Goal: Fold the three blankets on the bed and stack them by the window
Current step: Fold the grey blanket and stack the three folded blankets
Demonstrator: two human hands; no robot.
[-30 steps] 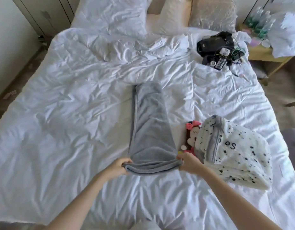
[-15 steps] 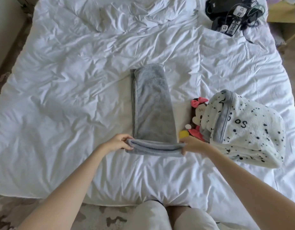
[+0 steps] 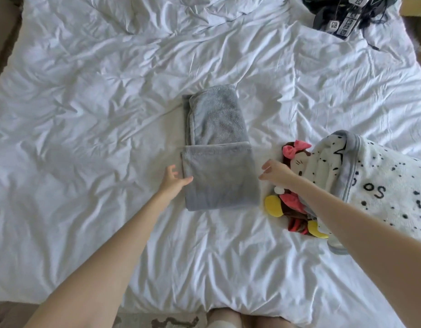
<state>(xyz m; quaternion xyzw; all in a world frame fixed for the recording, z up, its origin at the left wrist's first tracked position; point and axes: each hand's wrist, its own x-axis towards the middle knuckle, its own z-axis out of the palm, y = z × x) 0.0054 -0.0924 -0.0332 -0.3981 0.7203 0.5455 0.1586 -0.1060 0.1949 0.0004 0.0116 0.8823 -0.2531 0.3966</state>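
Between left grip [image 3: 174,179] and right grip [image 3: 274,172], grey blanket [image 3: 219,178], folded over itself

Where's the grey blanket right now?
Head view: the grey blanket lies mid-bed between the left hand and right hand, left of the plush toy.

One view only: wide-angle head cam, standing at the near edge of the bed [image 3: 86,162], pitched steeply down and forward. Close range, arm's reach. Grey blanket [image 3: 216,176] sits mid-frame; edges bow from lens distortion.
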